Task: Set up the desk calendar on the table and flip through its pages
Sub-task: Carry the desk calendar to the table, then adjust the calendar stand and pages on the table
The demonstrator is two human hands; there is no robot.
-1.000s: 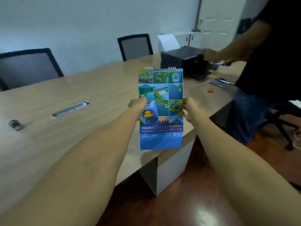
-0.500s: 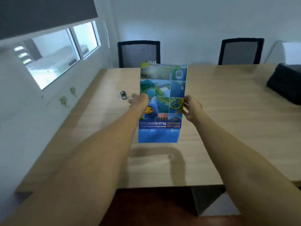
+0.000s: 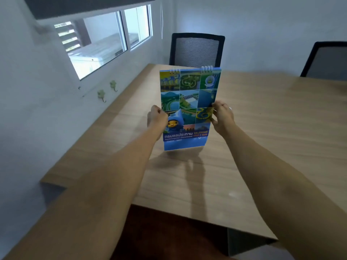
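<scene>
Calendar (image 3: 189, 107), one only, stands upright in the air over the wooden table (image 3: 262, 132), its cover facing the wearer, spiral rings at the top edge, its bottom edge above its own shadow on the tabletop; whether that edge touches the wood I cannot tell. From the head camera, the one view here, two bare arms reach forward. The left hand (image 3: 156, 117) pinches the calendar's left edge about halfway down, fingers curled behind the card. The right hand (image 3: 222, 114) pinches the right edge at about the same height, thumb on the front, with a ring on one finger.

Two black mesh chairs stand at the table's far side: one chair (image 3: 196, 49) straight behind the calendar, a second chair (image 3: 325, 60) at the right, cut by the frame. One window (image 3: 105, 40) with two sliding panes sits in the left wall, and below it two green wall hooks (image 3: 101, 94) hang side by side.

The table's left edge runs close along that wall, leaving only a narrow gap. Its near edge ends in front of the elbows. Bare wood stretches wide to the right of the calendar.
</scene>
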